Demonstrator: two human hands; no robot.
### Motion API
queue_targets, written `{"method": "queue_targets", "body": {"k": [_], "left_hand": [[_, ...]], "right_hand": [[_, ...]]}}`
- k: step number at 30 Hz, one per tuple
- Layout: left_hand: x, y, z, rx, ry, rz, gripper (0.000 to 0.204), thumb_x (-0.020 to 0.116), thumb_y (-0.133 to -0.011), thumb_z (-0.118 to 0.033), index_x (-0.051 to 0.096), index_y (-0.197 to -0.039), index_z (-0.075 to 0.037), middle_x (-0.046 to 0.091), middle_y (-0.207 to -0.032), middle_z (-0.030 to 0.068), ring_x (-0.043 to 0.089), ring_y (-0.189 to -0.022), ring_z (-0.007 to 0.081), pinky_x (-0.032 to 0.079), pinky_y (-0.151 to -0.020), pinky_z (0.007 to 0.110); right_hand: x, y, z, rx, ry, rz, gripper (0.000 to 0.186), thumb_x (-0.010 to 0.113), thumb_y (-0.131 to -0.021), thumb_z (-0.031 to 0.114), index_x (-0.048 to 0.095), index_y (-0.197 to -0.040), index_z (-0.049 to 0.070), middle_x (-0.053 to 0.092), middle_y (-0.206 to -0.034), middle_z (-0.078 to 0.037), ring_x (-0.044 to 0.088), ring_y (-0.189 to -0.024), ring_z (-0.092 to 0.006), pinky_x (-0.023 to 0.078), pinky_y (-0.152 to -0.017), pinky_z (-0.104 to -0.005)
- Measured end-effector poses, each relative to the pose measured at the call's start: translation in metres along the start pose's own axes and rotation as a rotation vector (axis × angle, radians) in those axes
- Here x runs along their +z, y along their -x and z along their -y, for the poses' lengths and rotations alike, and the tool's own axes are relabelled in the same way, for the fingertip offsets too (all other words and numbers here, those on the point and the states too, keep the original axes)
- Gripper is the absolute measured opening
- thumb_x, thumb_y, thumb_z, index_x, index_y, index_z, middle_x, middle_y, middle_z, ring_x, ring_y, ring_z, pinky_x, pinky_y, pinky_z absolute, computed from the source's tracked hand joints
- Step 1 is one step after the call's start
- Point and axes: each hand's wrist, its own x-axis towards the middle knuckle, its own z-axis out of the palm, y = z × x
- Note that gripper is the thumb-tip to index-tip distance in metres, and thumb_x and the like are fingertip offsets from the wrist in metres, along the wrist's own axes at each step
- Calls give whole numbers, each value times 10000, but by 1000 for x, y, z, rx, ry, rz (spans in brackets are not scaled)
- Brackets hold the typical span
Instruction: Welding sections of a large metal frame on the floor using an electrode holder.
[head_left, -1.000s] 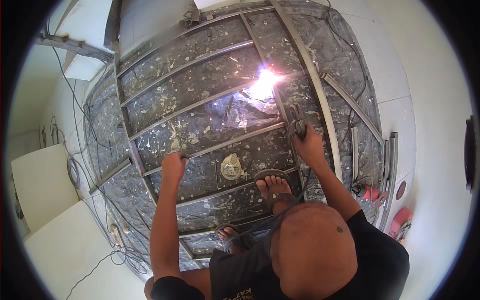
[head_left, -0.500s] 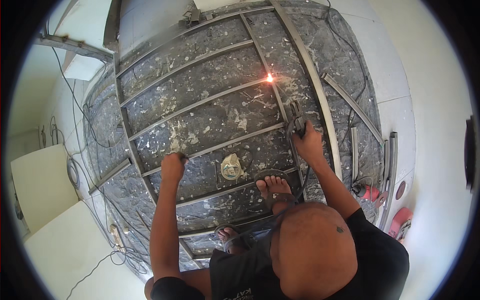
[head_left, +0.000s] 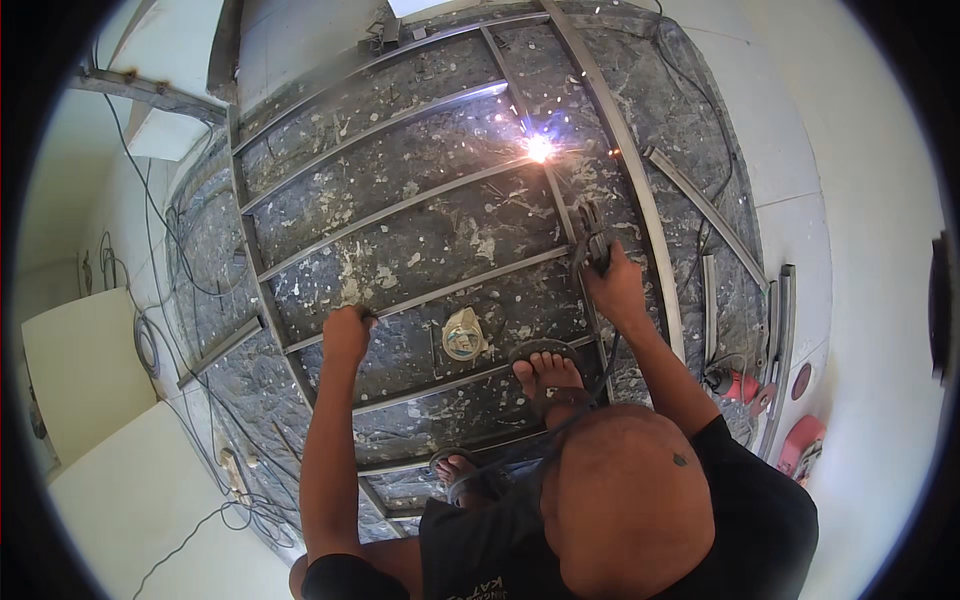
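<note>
Two bare hands fill my remote view, both set over a metal frame [head_left: 395, 217] of crossbars and longer rails that reaches well beyond the fingers on the far side. With the right hand [head_left: 617, 283] I have the fingers wrapped around an electrode holder [head_left: 594, 238], whose head points away from the knuckles. Beyond those fingertips and a little to their left, a bright arc [head_left: 540, 149] glows where one crossbar meets an inner rail, with sparks scattered around it; I can barely make out a rod between holder and glow. A dark cable [head_left: 612, 362] trails from below the right hand back toward the body. On the left hand [head_left: 347, 335], the fingers are curled in at the near crossbar [head_left: 470, 284], but I cannot tell whether they grip it or merely rest there. Between the two hands, nearer the body than either set of fingers, sits a pale round object [head_left: 462, 335], with a sandalled foot [head_left: 550, 375] just beside it. Well to the right of the right-hand fingers, I see a loose bar [head_left: 705, 215] and, closer to the body, a red power tool [head_left: 738, 386].
</note>
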Motion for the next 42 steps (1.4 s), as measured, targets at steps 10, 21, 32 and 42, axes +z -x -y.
{"method": "queue_targets", "body": {"k": [10, 21, 32, 42], "left_hand": [[-2, 2, 0, 13, 2, -4, 159, 709, -795, -195, 749, -911, -93, 683, -863, 213, 665, -840, 399, 523, -780, 478], [0, 1, 1, 20, -3, -16, 181, 724, -794, -218, 745, -914, -83, 682, -853, 215, 665, -830, 406, 522, -771, 487], [-2, 2, -2, 16, 18, -9, 187, 733, -787, -215, 744, -914, -78, 682, -859, 217, 665, -839, 402, 522, -768, 482], [1, 5, -1, -10, 66, -30, 185, 722, -786, -218, 746, -902, -75, 689, -865, 210, 673, -851, 391, 528, -779, 470]], "right_hand": [[-3, -1, 3, 2, -45, -33, 305, 657, -761, 136, 505, -959, -39, 622, -686, -268, 633, -697, -465, 504, -598, -501], [-1, -1, 2, 5, -8, -6, 301, 663, -762, 131, 503, -956, -34, 635, -740, -275, 634, -746, -471, 503, -631, -515], [1, -3, -1, 18, -17, 13, 305, 666, -759, 127, 498, -949, -42, 629, -718, -273, 630, -722, -472, 501, -615, -515], [-13, 0, 19, 87, -145, -171, 257, 675, -795, 140, 554, -957, -18, 632, -697, -202, 649, -646, -370, 483, -577, -408]]}}
